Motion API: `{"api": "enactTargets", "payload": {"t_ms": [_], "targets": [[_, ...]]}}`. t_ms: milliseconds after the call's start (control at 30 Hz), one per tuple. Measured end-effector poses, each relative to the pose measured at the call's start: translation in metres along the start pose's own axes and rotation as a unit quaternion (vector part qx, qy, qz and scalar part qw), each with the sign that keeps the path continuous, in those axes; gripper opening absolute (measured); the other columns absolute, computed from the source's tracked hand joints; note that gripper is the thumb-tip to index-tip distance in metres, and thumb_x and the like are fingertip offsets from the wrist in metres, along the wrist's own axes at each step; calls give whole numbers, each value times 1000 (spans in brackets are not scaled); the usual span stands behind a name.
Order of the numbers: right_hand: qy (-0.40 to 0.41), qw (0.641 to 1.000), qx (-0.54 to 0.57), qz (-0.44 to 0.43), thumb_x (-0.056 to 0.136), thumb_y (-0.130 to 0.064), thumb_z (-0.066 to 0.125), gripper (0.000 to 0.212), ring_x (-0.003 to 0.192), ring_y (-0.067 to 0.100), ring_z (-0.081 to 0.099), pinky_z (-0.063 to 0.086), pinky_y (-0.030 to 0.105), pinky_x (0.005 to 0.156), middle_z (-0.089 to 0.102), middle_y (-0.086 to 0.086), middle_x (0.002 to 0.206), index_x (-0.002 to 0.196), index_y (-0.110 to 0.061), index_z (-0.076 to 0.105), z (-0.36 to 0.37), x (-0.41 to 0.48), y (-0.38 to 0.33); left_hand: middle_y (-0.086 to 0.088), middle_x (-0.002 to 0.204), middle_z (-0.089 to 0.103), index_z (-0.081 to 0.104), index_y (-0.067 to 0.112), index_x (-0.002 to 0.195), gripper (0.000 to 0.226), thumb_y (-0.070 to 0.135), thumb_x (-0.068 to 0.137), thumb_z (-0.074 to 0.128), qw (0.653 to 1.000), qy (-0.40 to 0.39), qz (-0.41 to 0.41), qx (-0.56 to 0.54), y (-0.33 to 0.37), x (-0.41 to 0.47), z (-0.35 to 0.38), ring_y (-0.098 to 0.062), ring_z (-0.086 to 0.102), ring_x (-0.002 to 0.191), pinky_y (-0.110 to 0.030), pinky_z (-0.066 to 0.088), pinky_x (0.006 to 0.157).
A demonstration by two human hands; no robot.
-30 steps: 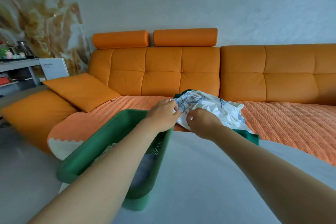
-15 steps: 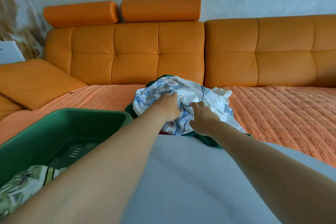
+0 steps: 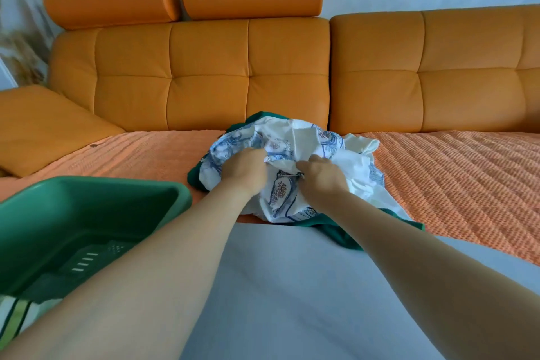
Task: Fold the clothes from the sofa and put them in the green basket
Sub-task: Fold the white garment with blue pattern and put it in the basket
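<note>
Pickup: left hand (image 3: pixel 245 168) and right hand (image 3: pixel 323 177) both clutch the blue-printed white garment (image 3: pixel 306 140) at twelve o'clock. Next, probably spread it flat.

Orange sofa (image 3: pixel 248 73), green basket (image 3: pixel 87 207), white garment (image 3: pixel 304 149) with blue print over dark green garment (image 3: pixel 342 234).

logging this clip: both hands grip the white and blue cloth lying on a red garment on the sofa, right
Not red: the head view shows the garment under the white and blue cloth is dark green. Left hand and right hand do grip that cloth on the sofa.
</note>
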State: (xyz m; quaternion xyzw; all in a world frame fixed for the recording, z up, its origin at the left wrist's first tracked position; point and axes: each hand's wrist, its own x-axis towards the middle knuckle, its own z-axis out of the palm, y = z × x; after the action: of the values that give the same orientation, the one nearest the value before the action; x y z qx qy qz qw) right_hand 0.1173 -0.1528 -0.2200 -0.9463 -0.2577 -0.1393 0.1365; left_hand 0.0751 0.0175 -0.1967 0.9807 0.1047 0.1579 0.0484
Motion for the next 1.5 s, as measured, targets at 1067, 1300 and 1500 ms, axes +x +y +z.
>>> {"api": "enactTargets", "payload": {"t_ms": [1067, 1300, 1500], "targets": [[-206, 944, 243, 79, 84, -36, 53, 29, 90, 19, 63, 49, 31, 82, 70, -3, 93, 88, -22, 78, -141, -318, -36, 10, 99, 63, 66, 42, 97, 41, 70, 68, 56, 900, -395, 45, -178, 56, -321, -92, -6, 58, 86, -26, 43, 72], [-92, 990, -78, 74, 87, -59, 57, 70, 139, 27, 32, 31, 45, 110, 36, 3, 151, 145, -22, 43, -104, -282, -24, 3, 98, 66, 66, 26, 92, 17, 38, 93, 54, 935, -316, 109, -115, 68, -311, -86, -20, 62, 91, -35, 53, 81], [-8, 999, 30, 34, 91, -34, 64, 9, 124, 20, 52, 29, 40, 110, 64, -6, 126, 90, -29, 72, -93, -271, -40, 5, 118, 61, 58, 30, 116, 21, 25, 95, 55, 969, -139, 110, -170, 65, -303, -81, -16, 59, 100, -39, 53, 89]]}}
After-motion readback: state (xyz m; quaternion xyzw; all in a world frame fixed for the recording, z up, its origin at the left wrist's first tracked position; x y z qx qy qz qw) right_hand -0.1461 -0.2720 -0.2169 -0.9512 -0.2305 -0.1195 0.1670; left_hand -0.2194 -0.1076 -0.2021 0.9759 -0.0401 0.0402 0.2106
